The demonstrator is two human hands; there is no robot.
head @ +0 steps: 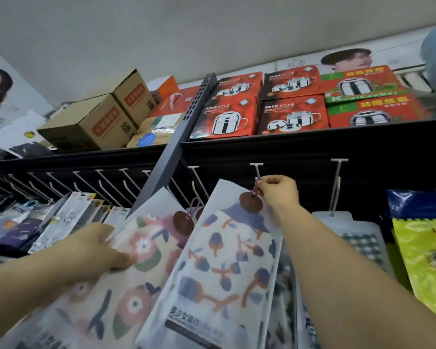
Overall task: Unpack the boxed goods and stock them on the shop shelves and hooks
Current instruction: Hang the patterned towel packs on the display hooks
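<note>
Right hand (pixel 278 191) fingers pinch the cord loop of the blue-patterned towel pack (pixel 227 263) at the white hook (pixel 257 171). Left hand (pixel 98 248) grips the flower-patterned pack (pixel 126 280), left of the hook.

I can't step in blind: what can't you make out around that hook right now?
- Head view: the cord loop meets the hook behind the right hand; threaded or not, unclear.
- Blue-print packet: bottom text blurred.
- Floral packet: lower end cut off; left hand covers its edge.
</note>
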